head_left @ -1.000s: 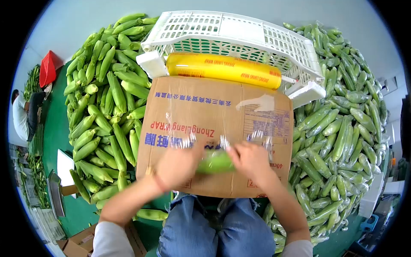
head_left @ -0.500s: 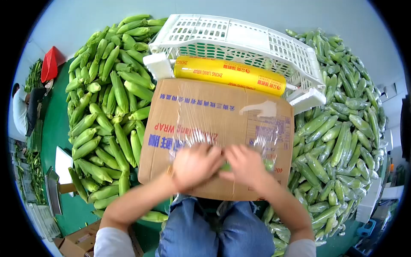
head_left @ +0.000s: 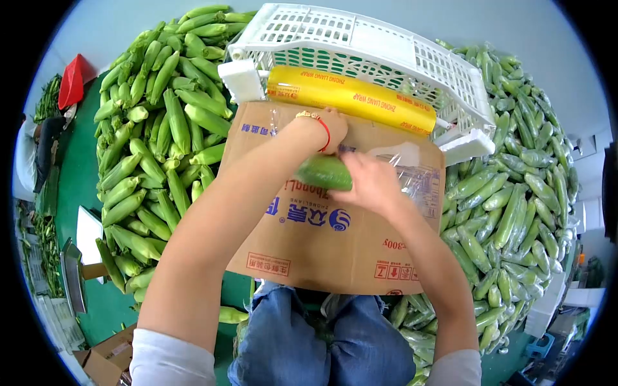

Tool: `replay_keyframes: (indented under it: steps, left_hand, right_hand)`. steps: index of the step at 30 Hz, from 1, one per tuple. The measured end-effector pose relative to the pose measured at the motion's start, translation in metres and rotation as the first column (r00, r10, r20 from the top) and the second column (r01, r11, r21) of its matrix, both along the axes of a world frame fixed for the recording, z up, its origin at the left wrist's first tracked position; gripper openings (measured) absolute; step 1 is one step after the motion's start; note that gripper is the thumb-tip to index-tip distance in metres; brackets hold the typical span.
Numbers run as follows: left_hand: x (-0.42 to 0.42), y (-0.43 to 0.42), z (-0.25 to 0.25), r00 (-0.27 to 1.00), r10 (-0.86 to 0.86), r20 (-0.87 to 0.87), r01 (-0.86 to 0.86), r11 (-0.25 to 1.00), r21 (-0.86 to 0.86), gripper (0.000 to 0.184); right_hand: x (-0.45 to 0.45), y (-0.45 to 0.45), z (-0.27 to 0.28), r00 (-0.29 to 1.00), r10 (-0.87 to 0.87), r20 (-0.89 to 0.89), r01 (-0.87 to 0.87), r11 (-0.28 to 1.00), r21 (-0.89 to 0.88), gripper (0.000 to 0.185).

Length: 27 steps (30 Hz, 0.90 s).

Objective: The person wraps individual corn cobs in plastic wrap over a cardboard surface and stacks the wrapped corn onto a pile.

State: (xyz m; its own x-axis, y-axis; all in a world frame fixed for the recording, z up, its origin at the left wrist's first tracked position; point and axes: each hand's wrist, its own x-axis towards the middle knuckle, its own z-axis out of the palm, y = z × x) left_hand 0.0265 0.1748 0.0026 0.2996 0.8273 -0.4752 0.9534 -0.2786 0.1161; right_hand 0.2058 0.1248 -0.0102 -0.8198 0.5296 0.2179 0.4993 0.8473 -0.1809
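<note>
A green ear of corn (head_left: 325, 172) lies across the middle of the cardboard sheet (head_left: 302, 251), with my right hand (head_left: 370, 183) closed around its right end. Farther up, my left hand (head_left: 331, 128) is closed beside the yellow roll of cling film (head_left: 351, 96); its fingers curl under and whatever they hold is hidden. Clear film (head_left: 409, 164) with shiny creases lies on the cardboard to the right of my hands. My left forearm covers the cardboard's left part.
A white plastic crate (head_left: 367, 38) stands behind the roll. Unwrapped corn (head_left: 154, 141) is heaped on the left, film-wrapped corn (head_left: 515, 193) on the right. A person (head_left: 29, 154) sits at far left near a red container (head_left: 76, 80). An open cardboard box (head_left: 112, 357) is at lower left.
Both hands were together low on the cardboard. My left hand has moved up to the roll, and my right hand has moved up with the corn. Printing on the lower cardboard is now uncovered.
</note>
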Motion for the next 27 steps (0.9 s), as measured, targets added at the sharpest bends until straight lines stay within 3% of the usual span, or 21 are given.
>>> replay_keyframes:
  steps: [1, 3, 5, 7, 8, 10, 12, 13, 14, 15, 16, 17, 18, 19, 20, 22, 23, 24, 25, 26, 27]
  left_hand:
    - [0.002, -0.001, -0.003, 0.998, -0.039, -0.051, 0.04, 0.999, 0.022, 0.084]
    - [-0.005, -0.008, -0.012, 1.0, -0.007, 0.03, 0.003, 0.992, 0.126, 0.081]
    - [-0.008, -0.011, -0.013, 0.996, 0.012, 0.093, -0.026, 0.989, 0.145, 0.078]
    - [-0.012, -0.014, -0.003, 0.991, 0.022, 0.132, -0.032, 0.996, 0.077, 0.075]
    - [-0.016, -0.02, -0.004, 0.947, 0.054, 0.317, -0.107, 0.982, 0.152, 0.073]
    - [-0.018, -0.049, -0.012, 0.757, 0.049, 0.651, -0.278, 0.927, 0.253, 0.068]
    - [0.004, -0.105, -0.007, 0.548, -0.169, 0.819, -0.418, 0.793, 0.443, 0.059]
    - [0.023, -0.133, 0.009, 0.588, -0.257, 0.767, -0.359, 0.767, 0.532, 0.059]
    - [0.04, -0.152, 0.02, 0.622, -0.337, 0.707, -0.301, 0.73, 0.613, 0.058]
    - [0.053, -0.154, 0.014, 0.343, -0.281, 0.896, -0.523, 0.736, 0.431, 0.058]
    - [0.067, -0.151, 0.007, 0.016, -0.235, 0.972, -0.675, 0.714, 0.184, 0.059]
    - [0.069, -0.151, 0.004, -0.317, -0.189, 0.929, -0.587, 0.809, -0.036, 0.059]
    - [0.071, -0.15, 0.004, -0.621, -0.119, 0.775, -0.445, 0.867, -0.223, 0.06]
    - [0.063, -0.148, 0.016, -0.83, 0.057, 0.555, -0.103, 0.962, -0.253, 0.06]
    - [0.057, -0.149, 0.024, -0.91, 0.291, 0.294, 0.244, 0.952, -0.188, 0.06]
    - [0.043, -0.147, 0.024, -0.878, 0.305, 0.368, 0.183, 0.926, -0.331, 0.023]
    - [0.035, -0.148, 0.025, -0.872, 0.331, 0.361, 0.095, 0.837, -0.539, 0.016]
    - [0.025, -0.149, 0.02, -0.836, 0.332, 0.437, -0.066, 0.73, -0.681, 0.014]
    - [0.023, -0.151, 0.02, -0.842, 0.297, 0.45, -0.218, 0.575, -0.788, 0.013]
    - [0.02, -0.155, 0.011, -0.813, 0.268, 0.517, -0.317, 0.541, -0.779, 0.013]
    - [0.024, -0.159, 0.007, -0.794, 0.231, 0.562, -0.426, 0.448, -0.786, 0.013]
  right_hand:
    - [0.004, -0.011, 0.004, 1.0, -0.005, 0.019, 0.006, 0.999, -0.043, 0.055]
    - [0.017, -0.037, 0.015, 0.999, 0.009, 0.038, -0.004, 0.992, -0.126, 0.057]
    - [0.044, -0.066, 0.031, 0.988, 0.142, 0.067, -0.114, 0.943, -0.313, 0.057]
    - [0.068, -0.091, 0.052, 0.944, 0.263, 0.201, -0.069, 0.752, -0.656, 0.061]
    - [0.075, -0.101, 0.068, 0.916, 0.303, 0.261, 0.025, 0.608, -0.794, 0.069]
    - [0.105, -0.125, 0.055, 0.994, 0.053, 0.091, 0.052, 0.504, -0.862, 0.071]
    - [0.11, -0.126, 0.046, 0.904, -0.42, 0.083, 0.166, 0.164, -0.972, 0.074]
    - [0.11, -0.131, 0.043, 0.769, -0.624, 0.137, 0.148, -0.035, -0.988, 0.075]
    - [0.106, -0.132, 0.046, 0.782, -0.605, 0.15, -0.023, -0.268, -0.963, 0.077]
    - [0.097, -0.126, 0.054, 0.806, -0.573, 0.15, -0.182, -0.481, -0.858, 0.078]
    - [0.087, -0.118, 0.057, 0.833, -0.535, 0.139, -0.31, -0.661, -0.683, 0.08]
    - [0.073, -0.115, 0.043, 0.856, -0.514, -0.052, -0.493, -0.784, -0.376, 0.085]
    - [0.056, -0.119, 0.022, 0.798, -0.553, -0.24, -0.571, -0.821, -0.005, 0.091]
    - [0.035, -0.129, 0.01, 0.725, -0.584, -0.364, -0.547, -0.81, 0.21, 0.094]
    - [0.018, -0.141, 0.0, 0.627, -0.627, -0.461, -0.475, -0.778, 0.412, 0.097]
    - [0.024, -0.142, 0.002, 0.686, -0.622, -0.378, -0.615, -0.773, 0.157, 0.09]
    - [0.027, -0.143, 0.003, 0.717, -0.612, -0.334, -0.645, -0.764, 0.013, 0.087]
    - [0.041, -0.137, 0.007, 0.773, -0.586, -0.242, -0.634, -0.715, -0.294, 0.081]
    - [0.054, -0.125, 0.021, 0.821, -0.528, -0.217, -0.52, -0.535, -0.666, 0.069]
    - [0.058, -0.118, 0.023, 0.849, -0.449, -0.279, -0.341, -0.061, -0.938, 0.069]
    - [0.062, -0.116, 0.025, 0.897, -0.357, -0.26, -0.081, 0.444, -0.892, 0.07]
